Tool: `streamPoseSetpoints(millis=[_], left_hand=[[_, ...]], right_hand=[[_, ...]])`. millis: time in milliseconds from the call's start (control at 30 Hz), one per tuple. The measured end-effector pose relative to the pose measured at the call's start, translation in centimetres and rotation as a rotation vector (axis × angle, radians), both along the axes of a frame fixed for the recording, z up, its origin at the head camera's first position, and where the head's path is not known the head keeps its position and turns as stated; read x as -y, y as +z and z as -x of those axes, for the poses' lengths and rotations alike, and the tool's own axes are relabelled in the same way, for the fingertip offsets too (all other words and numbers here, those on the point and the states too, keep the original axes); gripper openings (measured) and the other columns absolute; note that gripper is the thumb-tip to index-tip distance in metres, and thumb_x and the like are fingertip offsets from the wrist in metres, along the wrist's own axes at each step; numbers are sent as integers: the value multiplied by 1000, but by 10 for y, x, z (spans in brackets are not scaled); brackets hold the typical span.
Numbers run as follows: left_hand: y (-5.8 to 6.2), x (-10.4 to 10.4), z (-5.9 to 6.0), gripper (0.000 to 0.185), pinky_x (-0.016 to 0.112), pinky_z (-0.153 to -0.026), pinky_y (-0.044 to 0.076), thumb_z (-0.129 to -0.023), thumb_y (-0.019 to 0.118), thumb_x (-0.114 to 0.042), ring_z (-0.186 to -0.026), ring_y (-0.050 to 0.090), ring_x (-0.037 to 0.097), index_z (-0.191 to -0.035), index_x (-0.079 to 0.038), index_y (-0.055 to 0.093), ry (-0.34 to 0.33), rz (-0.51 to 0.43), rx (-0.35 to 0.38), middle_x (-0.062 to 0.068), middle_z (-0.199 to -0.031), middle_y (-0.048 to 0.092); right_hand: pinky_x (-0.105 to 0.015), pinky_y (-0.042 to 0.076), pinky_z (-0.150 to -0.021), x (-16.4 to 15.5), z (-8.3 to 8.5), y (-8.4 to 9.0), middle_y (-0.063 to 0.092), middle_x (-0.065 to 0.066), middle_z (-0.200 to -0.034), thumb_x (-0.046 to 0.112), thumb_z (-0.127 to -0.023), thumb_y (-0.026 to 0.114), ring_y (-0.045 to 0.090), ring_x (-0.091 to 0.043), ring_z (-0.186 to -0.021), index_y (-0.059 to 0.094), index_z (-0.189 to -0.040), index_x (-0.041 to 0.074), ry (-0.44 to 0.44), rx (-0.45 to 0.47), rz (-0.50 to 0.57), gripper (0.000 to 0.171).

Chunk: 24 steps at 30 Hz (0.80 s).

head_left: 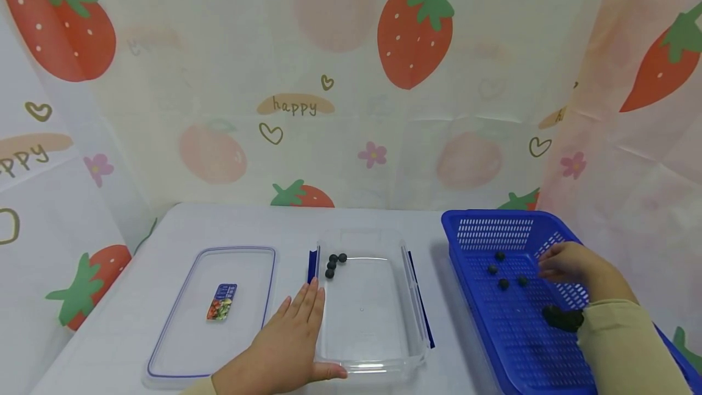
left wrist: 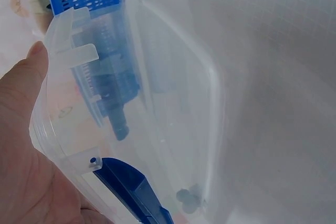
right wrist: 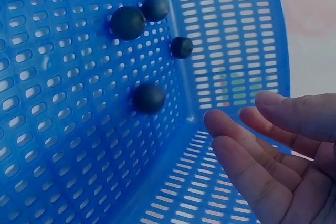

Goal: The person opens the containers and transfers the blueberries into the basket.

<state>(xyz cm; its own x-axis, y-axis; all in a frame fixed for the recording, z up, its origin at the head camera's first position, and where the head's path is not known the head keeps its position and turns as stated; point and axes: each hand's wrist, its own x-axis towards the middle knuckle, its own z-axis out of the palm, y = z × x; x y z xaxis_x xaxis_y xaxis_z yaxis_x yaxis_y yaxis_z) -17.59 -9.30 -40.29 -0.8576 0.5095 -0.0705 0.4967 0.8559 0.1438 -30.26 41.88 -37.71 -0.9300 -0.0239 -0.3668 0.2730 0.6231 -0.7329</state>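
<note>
Four small dark round balls (head_left: 503,271) in blue perforated plastic basket (head_left: 493,224); right hand (head_left: 567,264) beside them, fingers relaxed, empty. Left hand (head_left: 287,337) flat against clear plastic container (head_left: 373,358). Backdrop reads "happy" (head_left: 295,106).

The label (head_left: 222,302) on the clear lid (head_left: 214,313) is too small to read in the head view. The lid's near edge is partly covered by the left hand (head_left: 287,346), whose wrist is cut off at the bottom edge. In the blue basket (head_left: 510,322), a dark clump (head_left: 562,318) beside the right sleeve (head_left: 625,346) is blurred; what it is cannot be told. The basket's near right corner runs out of the picture. In the left wrist view, the dark balls (left wrist: 189,200) show only dimly through the clear container (left wrist: 173,114).
</note>
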Motion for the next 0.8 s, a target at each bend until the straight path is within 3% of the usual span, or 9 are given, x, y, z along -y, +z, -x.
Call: streamPoseSetpoints(millis=[367, 600, 800], left_hand=[[1, 0, -1, 120, 53, -105, 21, -66, 28, -87, -138, 10, 34, -143, 4, 16, 4, -9, 9, 22, -150, 10], [2, 0, -1, 121, 53, -105, 21, -66, 28, -87, -138, 10, 34, -144, 4, 16, 4, -6, 7, 22, -150, 10], [2, 0, -2, 120, 53, -105, 21, -66, 29, -87, -138, 10, 34, -144, 4, 16, 3, -6, 8, 22, -150, 10]], right_hand=[[-36, 52, -78, 4, -4, 11, 58, -14, -95, 1, -91, 49, 63, -20, -85, 45, -108, -19, 40, -47, 54, 26], [-31, 52, -77, 16, -2, 29, 59, -14, -99, 4, -93, 49, 62, -16, -87, 43, -113, -16, 76, -99, 62, 30], [-28, 52, -78, 36, 4, 47, 58, -5, -95, 2, -93, 47, 62, -10, -86, 37, -117, -19, 147, -149, 121, 33]])
